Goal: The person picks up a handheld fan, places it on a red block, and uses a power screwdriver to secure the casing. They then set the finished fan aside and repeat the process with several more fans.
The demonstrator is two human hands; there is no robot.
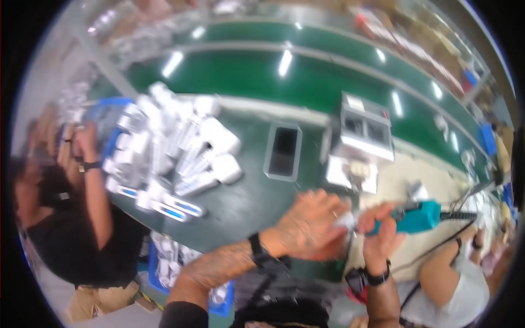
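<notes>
The person's right hand [383,232] is clenched around the grip of a teal power tool [418,216], whose dark cable [456,216] trails off to the right. The left hand [309,227] is blurred; it appears to pinch a small white part [345,220] just at the tool's nose, over the near edge of the green counter [246,202]. To the left lies a heap of white parts [175,147], spilling from a blue bin [109,117]. A flat grey tray [284,151] sits behind the hands, and beside it stands a small metal fixture [363,131]. Another person's hand [82,145] reaches toward the heap at far left.

Judging from the grips, the work wants the white part held steady and square to the tool's tip, the fingers kept clear of the bit, and the cable left slack so that it does not pull the tool off line. The blur suggests motion, so a steadier left hold would help
</notes>
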